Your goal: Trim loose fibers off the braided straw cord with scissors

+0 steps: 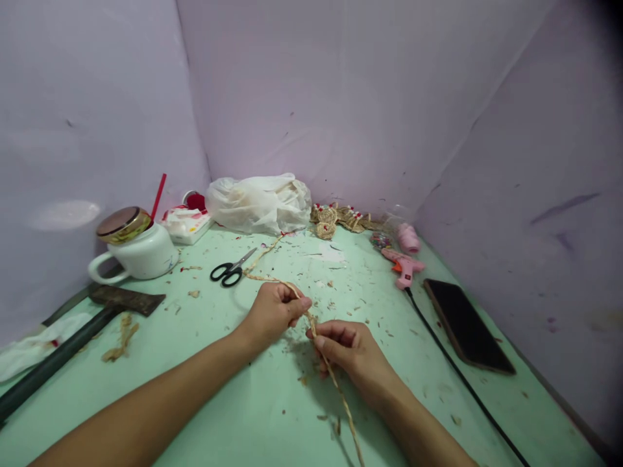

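A long tan fibre cord (335,383) runs across the green table (272,415) from the white plastic bag at the back towards me. My left hand (272,312) pinches the cord between thumb and fingers. Just to its right, my right hand (348,347) is closed on the same cord, knuckles up, with the twisted cord trailing below it towards the front edge. The two hands are a few centimetres apart, low over the table.
Black scissors (228,271) lie behind my left hand. A white lidded mug (139,250), a hatchet (73,337) and a cloth are at left. A pink glue gun (403,267) with its black cable, a dark phone (464,324) and woven pieces (341,219) are at right. Fibre scraps litter the table.
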Demonstrator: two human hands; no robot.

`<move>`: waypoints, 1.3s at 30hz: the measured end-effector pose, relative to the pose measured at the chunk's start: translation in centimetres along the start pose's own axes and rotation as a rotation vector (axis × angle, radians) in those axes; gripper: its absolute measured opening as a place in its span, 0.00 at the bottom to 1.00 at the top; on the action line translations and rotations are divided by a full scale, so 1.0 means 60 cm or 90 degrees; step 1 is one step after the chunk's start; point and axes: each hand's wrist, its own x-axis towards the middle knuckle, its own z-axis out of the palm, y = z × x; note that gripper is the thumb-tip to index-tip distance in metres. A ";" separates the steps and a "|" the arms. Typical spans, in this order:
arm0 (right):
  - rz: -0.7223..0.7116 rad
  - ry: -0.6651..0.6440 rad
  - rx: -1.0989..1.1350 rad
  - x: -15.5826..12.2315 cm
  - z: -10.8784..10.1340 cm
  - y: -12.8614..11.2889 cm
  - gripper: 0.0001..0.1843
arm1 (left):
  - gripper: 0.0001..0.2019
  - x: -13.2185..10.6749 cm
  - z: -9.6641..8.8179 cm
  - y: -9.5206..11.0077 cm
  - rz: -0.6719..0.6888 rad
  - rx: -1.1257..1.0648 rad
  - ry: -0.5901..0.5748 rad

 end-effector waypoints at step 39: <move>-0.024 0.015 -0.060 0.000 0.000 0.000 0.13 | 0.09 -0.010 0.002 -0.011 -0.034 -0.017 -0.049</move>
